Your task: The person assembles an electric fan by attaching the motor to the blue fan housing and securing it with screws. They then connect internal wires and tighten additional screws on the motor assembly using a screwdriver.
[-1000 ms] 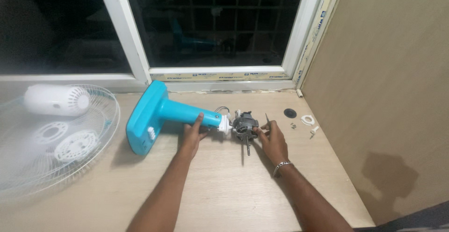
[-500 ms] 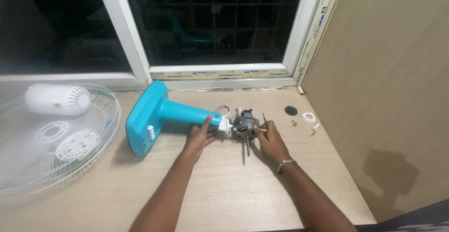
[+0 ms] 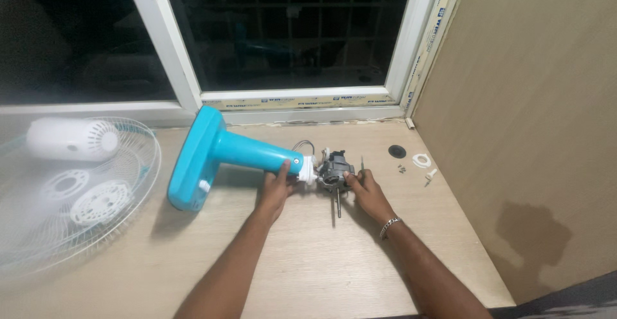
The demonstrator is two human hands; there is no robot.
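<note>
Two hands on table: left hand (image 3: pixel 277 187) clamped on blue fan stand (image 3: pixel 238 153) neck; right hand (image 3: pixel 365 190) pinching thin tool against motor (image 3: pixel 335 171). Motor likely heavy, rigid; grip by housing, avoid wires.

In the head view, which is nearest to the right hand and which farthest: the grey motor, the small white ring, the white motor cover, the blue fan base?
From the right hand:
1. Grey motor, touching its fingers, just to the left.
2. Small white ring, to the right, near the wall.
3. Blue fan base, left, beyond the left hand.
4. White motor cover, far left, on the fan grille.
</note>
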